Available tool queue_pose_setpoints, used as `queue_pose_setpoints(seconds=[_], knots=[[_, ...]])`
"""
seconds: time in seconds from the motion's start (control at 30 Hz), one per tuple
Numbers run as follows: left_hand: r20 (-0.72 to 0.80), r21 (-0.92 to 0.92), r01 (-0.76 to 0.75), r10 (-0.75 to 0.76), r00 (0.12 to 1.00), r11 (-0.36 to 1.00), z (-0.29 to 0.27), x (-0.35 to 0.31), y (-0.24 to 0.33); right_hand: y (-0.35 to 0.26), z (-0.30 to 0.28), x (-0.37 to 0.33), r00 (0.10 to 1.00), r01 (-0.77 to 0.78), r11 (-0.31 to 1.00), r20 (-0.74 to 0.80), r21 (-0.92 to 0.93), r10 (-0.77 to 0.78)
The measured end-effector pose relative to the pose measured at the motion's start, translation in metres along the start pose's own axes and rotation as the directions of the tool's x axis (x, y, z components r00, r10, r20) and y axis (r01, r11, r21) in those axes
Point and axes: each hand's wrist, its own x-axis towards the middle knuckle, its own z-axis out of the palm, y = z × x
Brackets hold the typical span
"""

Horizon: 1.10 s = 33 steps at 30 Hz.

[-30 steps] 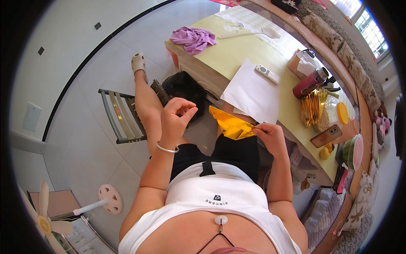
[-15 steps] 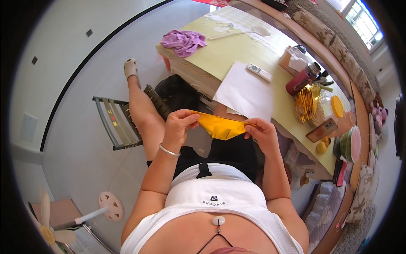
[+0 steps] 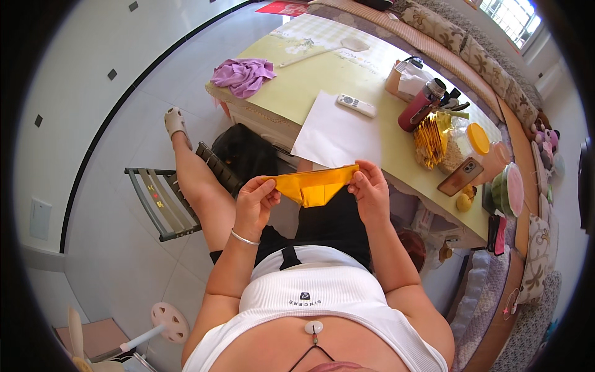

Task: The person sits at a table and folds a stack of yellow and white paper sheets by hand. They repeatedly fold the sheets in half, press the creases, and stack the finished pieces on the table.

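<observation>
The yellow table (image 3: 297, 84) is far; the gold paper (image 3: 316, 184) is near.
From here I see the left hand (image 3: 255, 203) pinch its left tip, the right hand (image 3: 372, 193) its right tip. I guess it's light and creases easily, so I'd hold both tips softly.

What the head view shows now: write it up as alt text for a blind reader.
A person's left hand and right hand hold a folded, shiny gold sheet by its opposite ends. Beyond, a pale yellow table bears a purple cloth, white paper with a remote control on it, and a dark red flask.
</observation>
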Motion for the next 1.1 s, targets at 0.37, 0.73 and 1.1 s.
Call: queue_pose_setpoints(seconds=[0.37, 0.73, 1.1], knots=[[-0.008, 0.12, -0.318, 0.321, 0.947, 0.941, 0.012, -0.012, -0.007, 0.009, 0.016, -0.015, 0.937, 0.29, 0.933, -0.136, -0.212, -0.322], [0.091, 0.111, -0.339, 0.331, 0.939, 0.934, 0.009, -0.014, -0.009, 0.015, -0.002, -0.009, 0.996, 0.089, 0.995, 0.023, -0.036, -0.088], [0.084, 0.058, -0.276, 0.271, 0.959, 0.959, 0.009, -0.012, -0.011, 0.003, -0.011, -0.006, 0.989, 0.091, 0.996, 0.121, -0.022, -0.088]])
